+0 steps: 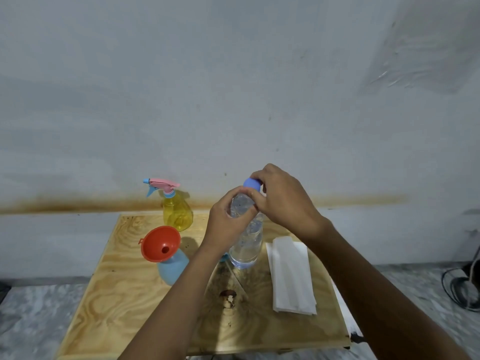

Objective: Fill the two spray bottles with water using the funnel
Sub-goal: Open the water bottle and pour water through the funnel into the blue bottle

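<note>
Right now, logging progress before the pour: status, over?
Left hand grips water bottle, right hand pinches its blue cap, cap on. Orange funnel seated in blue spray bottle; yellow spray bottle wears its trigger head. Folded paper lies right, clear of funnel.

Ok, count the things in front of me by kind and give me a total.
Spray bottles: 2, the yellow spray bottle and the blue spray bottle.
Funnels: 1, the red funnel sitting in the blue one's neck.
Water bottles: 1, the clear water bottle, left hand gripping it, right hand pinching its blue cap.
Folded white sheets: 1.
Total: 5.
</note>
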Motion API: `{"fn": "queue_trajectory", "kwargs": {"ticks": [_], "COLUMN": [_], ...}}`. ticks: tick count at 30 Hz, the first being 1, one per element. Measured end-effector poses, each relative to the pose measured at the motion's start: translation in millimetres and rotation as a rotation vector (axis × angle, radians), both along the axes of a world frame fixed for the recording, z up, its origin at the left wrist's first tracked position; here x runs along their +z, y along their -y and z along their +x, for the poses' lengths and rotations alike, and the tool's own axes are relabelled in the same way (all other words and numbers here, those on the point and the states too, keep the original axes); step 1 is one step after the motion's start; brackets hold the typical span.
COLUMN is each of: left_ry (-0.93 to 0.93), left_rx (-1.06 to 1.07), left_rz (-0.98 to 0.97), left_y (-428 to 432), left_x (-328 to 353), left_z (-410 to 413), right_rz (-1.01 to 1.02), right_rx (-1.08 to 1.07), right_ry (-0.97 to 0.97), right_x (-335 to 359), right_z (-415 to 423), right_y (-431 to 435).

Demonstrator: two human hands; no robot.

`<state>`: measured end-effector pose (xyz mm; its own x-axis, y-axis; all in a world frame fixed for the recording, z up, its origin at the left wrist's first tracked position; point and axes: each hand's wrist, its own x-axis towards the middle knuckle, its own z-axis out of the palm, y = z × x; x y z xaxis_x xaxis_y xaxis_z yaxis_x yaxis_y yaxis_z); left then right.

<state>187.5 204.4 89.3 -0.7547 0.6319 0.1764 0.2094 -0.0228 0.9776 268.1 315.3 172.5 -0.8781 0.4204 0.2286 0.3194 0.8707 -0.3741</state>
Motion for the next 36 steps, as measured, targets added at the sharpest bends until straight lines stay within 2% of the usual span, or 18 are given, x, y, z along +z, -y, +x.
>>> {"fn": "queue_trajectory", "kwargs": {"ticks": [5, 14, 21, 25, 31, 36], "left_ry": [0.043, 0.028, 0.054, 0.071, 0.051, 0.052], "left_rx": [0.020, 0.014, 0.014, 0.013, 0.007, 0.012], "left_rz": [-0.031, -0.031, -0.032, -0.027, -0.036, -0.028], "left_y": [-1.2, -1.6, -1.0, -1.8, -1.4, -1.4], "left_x": [-0.1, -1.4, -2.1, -1.7, -1.9, 1.2], "left_z": [2.0, 0.6, -0.5, 2.5, 1.6, 4.3], "right_rz": [-0.037, -0.133, -0.037, -0.079, -0.025, 0.019], "right_rx": [0.234, 0.073, 0.243, 0.322, 0.064, 0.042], "right_ry": [0.102, 0.023, 0.113, 0.154, 0.087, 0.130], "right_x": [9.0, 18.4, 20.9, 22.3, 20.7, 24.3], "right_z": [5.4, -4.8, -3.9, -3.0, -5.3, -7.6], "right_y": [-22.0, -15.9, -21.2, -35.1, -26.4, -17.1]}}
